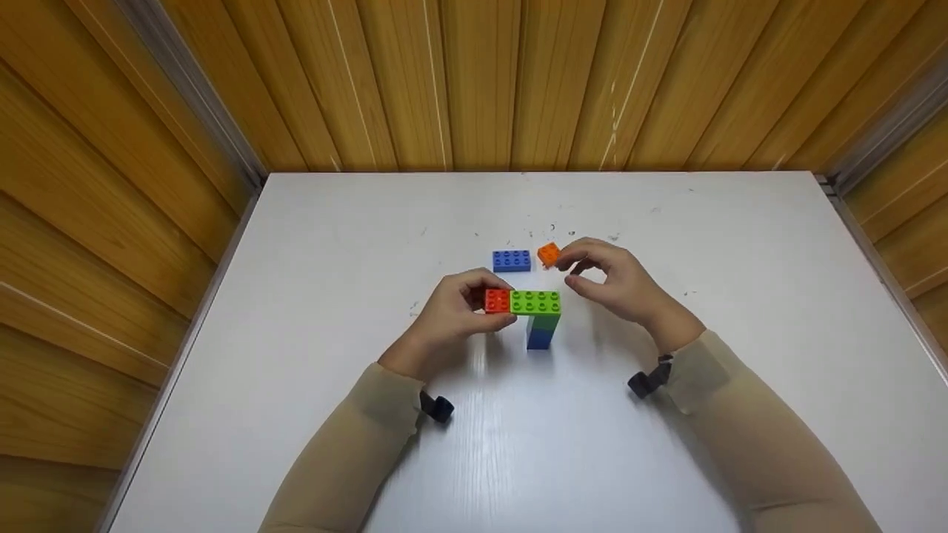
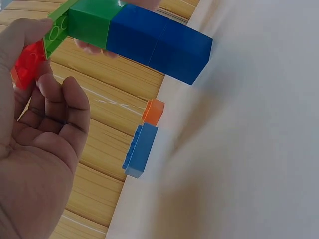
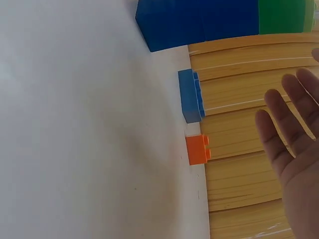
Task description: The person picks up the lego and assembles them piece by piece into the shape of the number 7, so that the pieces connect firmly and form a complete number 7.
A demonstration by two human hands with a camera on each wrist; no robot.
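My left hand [image 1: 463, 303] grips a red brick [image 1: 497, 300] between thumb and fingers, right at the left end of a light green brick [image 1: 535, 302]. That light green brick tops an upright stack, overhanging it to the left. Beneath it come a darker green brick [image 2: 94, 22] and two dark blue bricks [image 2: 159, 42]. To the right of the stack is my right hand [image 1: 611, 277], holding nothing, its thumb and fingertips apart. Its fingertips overlap the edge of a small orange brick [image 1: 549, 254] in the head view, while the right wrist view shows them apart from it.
A lighter blue brick [image 1: 512, 260] lies studs up behind the stack, left of the orange one. All this is on a white table [image 1: 355, 229], with wood-patterned panels [image 1: 481, 89] along its back and sides. Small dark marks dot the tabletop.
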